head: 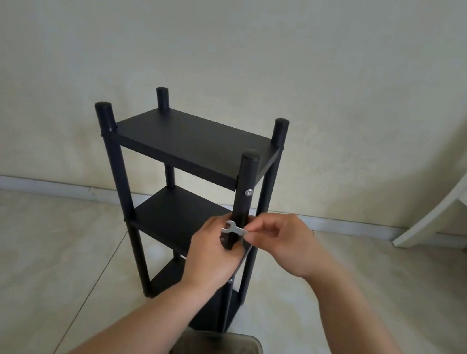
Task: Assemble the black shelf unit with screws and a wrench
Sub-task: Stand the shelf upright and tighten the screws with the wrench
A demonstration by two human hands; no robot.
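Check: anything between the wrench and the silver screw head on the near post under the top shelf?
Nothing visible. The wrench, pinched by the right hand, sits lower on the same post; bare post runs up to the screw head.

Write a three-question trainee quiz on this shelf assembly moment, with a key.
1. True or false: the wrench lies on the floor.
2. Which hand pinches the wrench's end? A left hand B right hand
3. Fill in: a silver screw shows on the near right post, just below the ____ board of the shelf unit.

Key: 1 false; 2 B; 3 top
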